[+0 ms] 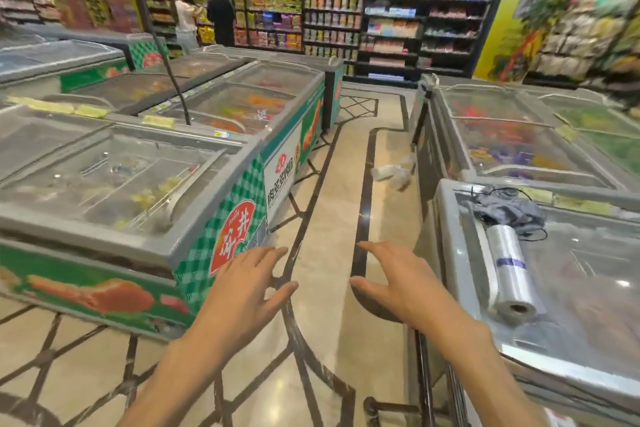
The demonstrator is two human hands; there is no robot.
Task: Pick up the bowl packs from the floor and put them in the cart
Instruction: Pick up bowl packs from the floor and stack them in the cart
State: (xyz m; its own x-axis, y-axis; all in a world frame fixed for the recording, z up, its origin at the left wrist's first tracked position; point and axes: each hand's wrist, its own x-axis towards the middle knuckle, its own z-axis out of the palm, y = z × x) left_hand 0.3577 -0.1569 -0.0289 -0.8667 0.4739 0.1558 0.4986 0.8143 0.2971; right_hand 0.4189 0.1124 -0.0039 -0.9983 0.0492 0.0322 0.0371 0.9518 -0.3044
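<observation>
Several clear bowl packs (pixel 394 173) lie on the beige floor of the aisle, far ahead, close against the right-hand freezer. My left hand (pixel 242 291) and my right hand (pixel 401 284) are both stretched forward at waist height, palms down, fingers straight, holding nothing. The packs are well beyond both hands. A dark metal frame (pixel 424 374), probably part of the cart, shows at the bottom right under my right forearm; the rest of it is out of view.
Chest freezers with glass lids line the aisle: a green-checked one (pixel 221 218) on the left, a grey one (pixel 450 253) on the right carrying a plastic bag roll (pixel 510 274) and a grey cloth (pixel 502 210). Two people (pixel 204 17) stand at the far shelves.
</observation>
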